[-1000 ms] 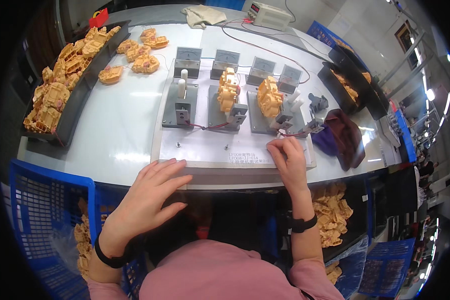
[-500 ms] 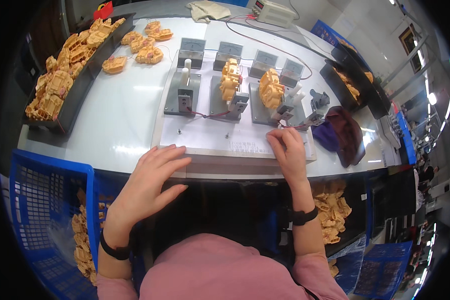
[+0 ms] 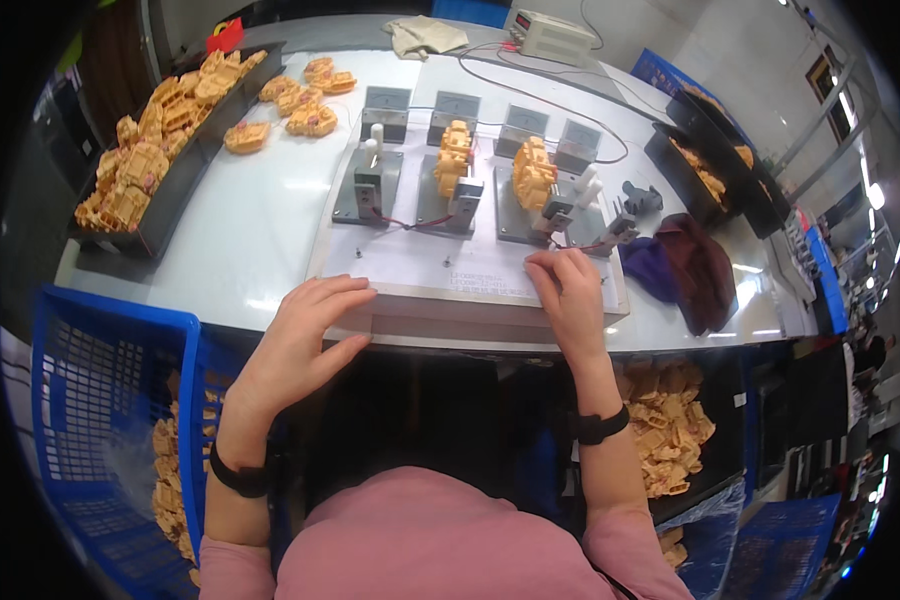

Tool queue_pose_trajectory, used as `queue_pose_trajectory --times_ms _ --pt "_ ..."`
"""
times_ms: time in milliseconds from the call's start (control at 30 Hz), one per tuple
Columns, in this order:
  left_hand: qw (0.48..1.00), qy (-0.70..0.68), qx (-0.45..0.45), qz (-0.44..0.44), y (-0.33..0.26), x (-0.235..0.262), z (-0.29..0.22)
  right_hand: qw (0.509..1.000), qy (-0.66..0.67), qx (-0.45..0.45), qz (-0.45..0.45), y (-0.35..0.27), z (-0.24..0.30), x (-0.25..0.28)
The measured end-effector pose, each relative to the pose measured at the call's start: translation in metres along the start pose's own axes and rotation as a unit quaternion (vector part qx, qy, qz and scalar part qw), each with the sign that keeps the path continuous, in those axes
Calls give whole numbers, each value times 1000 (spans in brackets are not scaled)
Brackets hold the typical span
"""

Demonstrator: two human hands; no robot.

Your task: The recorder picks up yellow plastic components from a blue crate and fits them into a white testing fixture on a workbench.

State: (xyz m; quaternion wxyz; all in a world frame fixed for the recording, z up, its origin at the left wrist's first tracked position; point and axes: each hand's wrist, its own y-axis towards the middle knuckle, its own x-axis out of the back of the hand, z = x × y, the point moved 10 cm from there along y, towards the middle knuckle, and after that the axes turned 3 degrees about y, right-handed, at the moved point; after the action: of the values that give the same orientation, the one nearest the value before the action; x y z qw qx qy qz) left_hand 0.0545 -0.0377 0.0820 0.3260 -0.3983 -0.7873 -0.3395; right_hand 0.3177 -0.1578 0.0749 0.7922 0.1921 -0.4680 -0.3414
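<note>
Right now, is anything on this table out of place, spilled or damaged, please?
I see nothing spilled or damaged. Slightly untidy: several yellow parts lie loose on the table, outside the black tray holding similar ones; crumpled maroon cloth lies right of the board.

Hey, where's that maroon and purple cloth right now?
In the head view, the maroon and purple cloth lies on the right side of the white table, right of the white fixture board and below the small dark grey part in the picture.
</note>
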Motion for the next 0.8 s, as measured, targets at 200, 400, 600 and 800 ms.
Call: queue_pose_trajectory --times_ms 200,400,600,800 --pt "995 28 37 -93 21 0 -16 999 -14 29 -20 1 4 2" --pt "986 -95 47 -128 68 -25 -18 999 -29 30 -26 2 9 4" --pt "987 -69 52 -133 86 -39 -11 999 -18 22 -17 3 8 4" --pt "983 -79 72 -151 85 -42 -1 999 -36 28 0 3 10 1"
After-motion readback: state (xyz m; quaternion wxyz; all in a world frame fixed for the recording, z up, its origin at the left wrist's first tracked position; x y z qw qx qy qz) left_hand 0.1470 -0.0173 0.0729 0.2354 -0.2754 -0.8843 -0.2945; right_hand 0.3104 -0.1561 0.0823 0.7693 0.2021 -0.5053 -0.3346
